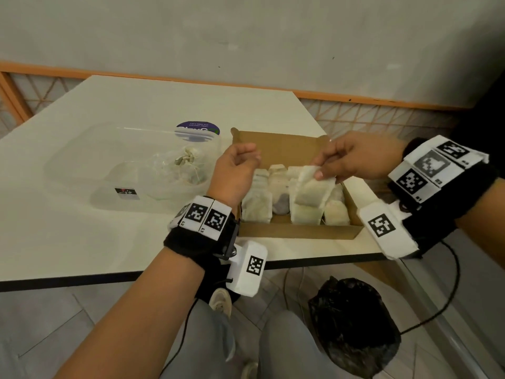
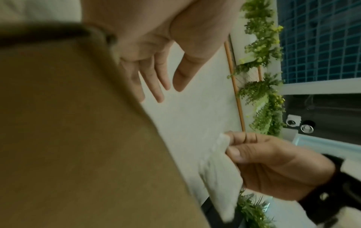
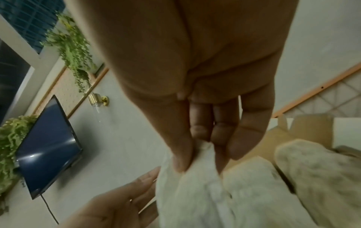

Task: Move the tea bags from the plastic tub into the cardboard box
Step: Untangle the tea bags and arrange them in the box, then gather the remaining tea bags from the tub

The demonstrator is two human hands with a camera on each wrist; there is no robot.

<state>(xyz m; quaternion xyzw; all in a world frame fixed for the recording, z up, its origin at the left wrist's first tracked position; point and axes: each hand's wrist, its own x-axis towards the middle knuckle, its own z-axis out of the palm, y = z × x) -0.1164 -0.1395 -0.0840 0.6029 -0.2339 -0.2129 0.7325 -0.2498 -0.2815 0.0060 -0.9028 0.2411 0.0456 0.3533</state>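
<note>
Nearest, the left hand (image 1: 235, 170) hangs loose and empty over the cardboard box's (image 1: 297, 233) left edge, hiding that wall. Beside it the right hand (image 1: 352, 160) pinches one tea bag (image 1: 314, 191) above the packed tea bags (image 1: 258, 207). Farther left, the clear plastic tub's (image 1: 82, 170) remaining contents blur into a pale tangle.

Looks like a café or lounge: wall-mounted TV (image 3: 47, 148), hanging greenery (image 2: 261, 64), brass wall lamp (image 3: 97, 98), orange-trimmed lattice panelling (image 1: 382, 119), white table (image 1: 82, 228).
</note>
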